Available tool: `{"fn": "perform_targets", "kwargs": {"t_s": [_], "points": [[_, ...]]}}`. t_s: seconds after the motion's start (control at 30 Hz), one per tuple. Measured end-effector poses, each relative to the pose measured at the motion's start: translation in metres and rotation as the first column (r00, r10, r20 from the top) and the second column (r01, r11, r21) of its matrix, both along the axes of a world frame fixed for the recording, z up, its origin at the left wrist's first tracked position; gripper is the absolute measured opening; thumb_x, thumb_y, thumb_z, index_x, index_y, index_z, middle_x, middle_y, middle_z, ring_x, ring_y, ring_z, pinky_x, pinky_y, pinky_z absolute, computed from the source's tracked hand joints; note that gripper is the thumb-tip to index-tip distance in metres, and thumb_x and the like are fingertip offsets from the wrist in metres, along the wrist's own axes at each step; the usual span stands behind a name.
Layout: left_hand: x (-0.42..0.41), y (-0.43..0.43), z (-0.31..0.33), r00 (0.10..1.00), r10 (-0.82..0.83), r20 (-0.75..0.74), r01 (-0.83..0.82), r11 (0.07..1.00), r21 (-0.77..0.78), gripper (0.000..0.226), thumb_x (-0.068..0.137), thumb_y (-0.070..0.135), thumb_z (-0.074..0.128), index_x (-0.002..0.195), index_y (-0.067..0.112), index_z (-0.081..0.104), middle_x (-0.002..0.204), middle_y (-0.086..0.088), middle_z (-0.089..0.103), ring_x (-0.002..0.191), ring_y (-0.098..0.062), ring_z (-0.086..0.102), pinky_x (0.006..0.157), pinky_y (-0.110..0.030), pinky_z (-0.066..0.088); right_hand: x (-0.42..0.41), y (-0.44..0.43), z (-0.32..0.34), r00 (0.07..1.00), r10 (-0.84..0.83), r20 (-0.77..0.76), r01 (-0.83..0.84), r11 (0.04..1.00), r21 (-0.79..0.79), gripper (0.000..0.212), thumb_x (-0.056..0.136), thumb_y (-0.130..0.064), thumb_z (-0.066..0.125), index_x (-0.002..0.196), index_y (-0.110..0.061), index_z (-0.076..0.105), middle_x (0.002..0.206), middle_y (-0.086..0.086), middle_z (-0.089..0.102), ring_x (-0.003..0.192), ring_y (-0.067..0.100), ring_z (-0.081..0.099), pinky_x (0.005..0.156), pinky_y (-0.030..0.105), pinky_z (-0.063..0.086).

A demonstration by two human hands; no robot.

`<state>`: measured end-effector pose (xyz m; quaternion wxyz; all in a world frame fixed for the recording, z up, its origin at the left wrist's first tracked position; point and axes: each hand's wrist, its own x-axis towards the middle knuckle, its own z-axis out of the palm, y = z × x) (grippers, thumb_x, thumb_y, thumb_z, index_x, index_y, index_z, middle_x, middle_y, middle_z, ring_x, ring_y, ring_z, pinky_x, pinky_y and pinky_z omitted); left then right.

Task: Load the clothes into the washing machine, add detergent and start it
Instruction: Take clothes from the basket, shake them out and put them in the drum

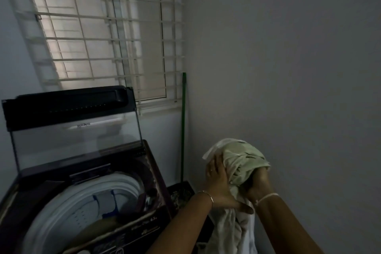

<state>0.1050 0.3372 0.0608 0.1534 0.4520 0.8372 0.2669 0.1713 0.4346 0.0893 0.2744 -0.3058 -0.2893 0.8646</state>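
Observation:
A dark top-loading washing machine (156, 177) stands at the lower left with its glass lid (76, 138) raised. Its white drum (82, 202) shows some dark and olive cloth inside. To the right of the machine I hold up a bundle of pale green and white clothes (241, 156) in front of the wall. My left hand (218, 181) lies flat against the bundle's left side, with its thumb pressing the cloth lower down. My right hand (257, 183) grips the bundle from the right, its fingers buried in the fabric. More white cloth hangs down between my forearms.
A green broom handle (183, 126) leans in the corner behind the machine, above a dark bin or basket (181, 192) on the floor. A barred window (107, 33) fills the wall behind. A bare grey wall (299, 68) closes the right side.

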Motion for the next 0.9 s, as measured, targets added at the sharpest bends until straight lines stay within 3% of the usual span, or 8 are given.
{"fn": "perform_targets", "kwargs": {"t_s": [0.07,0.2,0.3,0.4,0.57,0.73,0.8,0.9], "points": [[0.008,0.001,-0.004,0.992,0.099,0.076,-0.101,0.994,0.030,0.156,0.052,0.056,0.085,0.144,0.012,-0.032,0.157,-0.010,-0.021,0.147,-0.029,-0.012,0.121,-0.043,0.009,-0.006,0.002,0.003,0.992,0.039,0.116,-0.049,0.995,0.082,0.050,0.099,-0.048,0.035,0.116,-0.007,0.057,0.108,0.013,0.062,0.097,0.031,0.058,0.094,0.043,0.042],[0.008,0.008,-0.009,0.934,0.304,0.188,-0.344,0.908,0.238,0.111,0.060,0.053,0.080,0.148,0.019,0.022,0.145,-0.001,0.044,0.129,-0.020,0.047,0.102,-0.029,0.043,-0.014,0.010,-0.003,0.972,0.020,0.232,-0.085,0.958,0.273,0.044,0.099,-0.033,0.044,0.128,-0.002,0.055,0.131,0.020,0.056,0.111,0.031,0.057,0.087,0.040,0.048],[0.001,0.016,-0.008,0.880,0.395,0.264,-0.466,0.825,0.319,0.068,0.068,0.044,0.073,0.128,0.022,0.051,0.121,-0.003,0.064,0.108,-0.024,0.062,0.086,-0.029,0.051,-0.008,0.015,0.006,0.975,0.090,0.204,-0.162,0.917,0.365,0.032,0.097,-0.022,0.049,0.121,-0.004,0.060,0.120,0.018,0.064,0.105,0.028,0.064,0.071,0.031,0.055],[-0.008,0.022,-0.002,0.832,0.413,0.370,-0.539,0.758,0.366,0.053,0.073,0.036,0.072,0.122,0.021,0.058,0.112,-0.006,0.069,0.102,-0.030,0.064,0.080,-0.028,0.050,0.001,0.015,0.018,0.952,0.260,0.161,-0.305,0.795,0.524,0.029,0.093,-0.017,0.053,0.122,-0.017,0.059,0.111,0.007,0.070,0.095,0.019,0.069,0.068,0.027,0.057],[-0.019,0.032,0.011,0.762,0.392,0.515,-0.630,0.633,0.450,0.052,0.070,0.021,0.077,0.118,0.013,0.062,0.111,-0.008,0.070,0.102,-0.027,0.066,0.080,-0.027,0.051,0.009,0.019,-0.007,0.949,0.240,0.204,-0.314,0.669,0.674,0.083,0.070,-0.038,0.081,0.142,-0.033,0.039,0.141,0.000,0.050,0.124,0.016,0.054,0.099,0.037,0.049],[-0.029,0.037,0.024,0.639,0.277,0.718,-0.725,0.529,0.442,0.057,0.063,0.038,0.080,0.115,0.021,0.066,0.105,0.011,0.067,0.097,-0.014,0.064,0.089,-0.027,0.051,0.013,0.022,-0.028,0.815,-0.100,0.571,-0.539,0.230,0.810,0.144,0.039,-0.067,0.079,0.150,-0.035,-0.006,0.158,-0.011,-0.005,0.147,0.015,-0.003,0.120,0.045,0.013],[-0.031,0.037,0.032,0.529,0.122,0.840,-0.751,0.527,0.397,0.060,0.063,0.044,0.076,0.117,0.022,0.065,0.110,0.009,0.067,0.097,-0.017,0.065,0.088,-0.034,0.055,0.012,0.024,-0.036,0.797,-0.221,0.562,-0.501,0.276,0.820,0.149,0.037,-0.063,0.083,0.149,-0.035,-0.011,0.159,-0.004,-0.006,0.148,0.021,-0.003,0.119,0.046,0.013],[-0.026,0.028,0.053,0.258,-0.184,0.948,-0.698,0.643,0.315,0.028,0.092,0.037,0.050,0.101,0.014,0.064,0.100,-0.006,0.067,0.087,-0.022,0.062,0.073,-0.033,0.054,0.014,0.027,-0.043,0.859,-0.247,0.448,-0.269,0.527,0.806,0.145,0.033,-0.056,0.090,0.147,-0.042,0.001,0.153,-0.001,0.018,0.142,0.026,0.024,0.112,0.051,0.031]]}}
